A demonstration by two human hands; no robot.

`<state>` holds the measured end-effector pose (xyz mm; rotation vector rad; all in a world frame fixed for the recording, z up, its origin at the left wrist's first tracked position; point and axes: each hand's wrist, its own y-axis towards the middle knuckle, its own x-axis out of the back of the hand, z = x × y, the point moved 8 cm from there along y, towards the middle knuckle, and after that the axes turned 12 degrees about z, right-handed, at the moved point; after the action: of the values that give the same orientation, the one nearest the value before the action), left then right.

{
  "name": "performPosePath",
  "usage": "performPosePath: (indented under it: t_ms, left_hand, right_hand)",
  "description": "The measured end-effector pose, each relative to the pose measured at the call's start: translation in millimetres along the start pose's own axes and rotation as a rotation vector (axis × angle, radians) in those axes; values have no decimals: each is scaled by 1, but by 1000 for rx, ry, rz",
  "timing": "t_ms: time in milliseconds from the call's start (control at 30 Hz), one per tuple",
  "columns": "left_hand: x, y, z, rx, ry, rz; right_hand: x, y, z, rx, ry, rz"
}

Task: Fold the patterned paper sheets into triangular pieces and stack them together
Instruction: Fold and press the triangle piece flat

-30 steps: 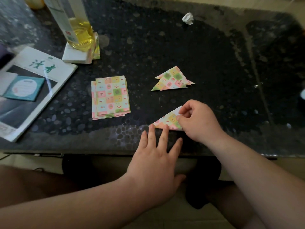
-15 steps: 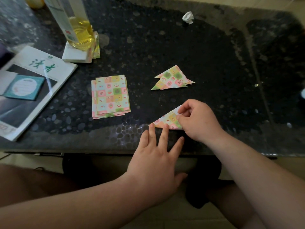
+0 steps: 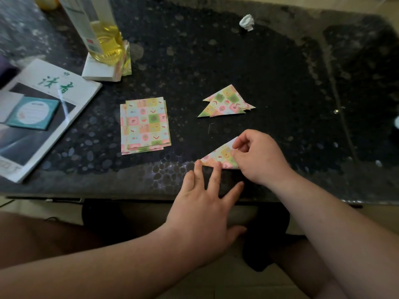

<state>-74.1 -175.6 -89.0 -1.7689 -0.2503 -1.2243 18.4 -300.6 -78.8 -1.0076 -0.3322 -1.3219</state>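
A patterned paper folded into a triangle (image 3: 220, 155) lies near the front edge of the dark table (image 3: 237, 65). My right hand (image 3: 258, 156) pinches its right corner between thumb and fingers. My left hand (image 3: 205, 203) lies flat, fingers spread, two fingertips pressing the triangle's lower edge. Beyond it sits a small stack of folded triangles (image 3: 226, 102). To the left lies a pile of flat patterned sheets (image 3: 145, 124).
A bottle of yellow liquid (image 3: 101, 37) stands on a white pad at the back left. A magazine (image 3: 41, 113) with a teal card on it overhangs the left side. A crumpled white paper ball (image 3: 246, 22) lies at the back.
Both hands have stayed on the triangle. My right thumb and fingers have shifted slightly on its right corner. Nothing else has moved.
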Motion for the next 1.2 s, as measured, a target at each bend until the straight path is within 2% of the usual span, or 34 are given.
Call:
performPosePath:
  t_ms: [567, 767, 900, 1200]
  left_hand:
    - [1, 12, -12, -30, 111, 79]
    - [8, 9, -17, -76, 156, 23]
    - [5, 10, -21, -112, 144, 54]
    - [-3, 11, -5, 2, 60, 137]
  right_hand:
    - [1, -1, 2, -4, -27, 33]
    - [3, 1, 0, 7, -32, 58]
    - [3, 1, 0, 13, -44, 56]
    - [3, 2, -1, 33, -19, 77]
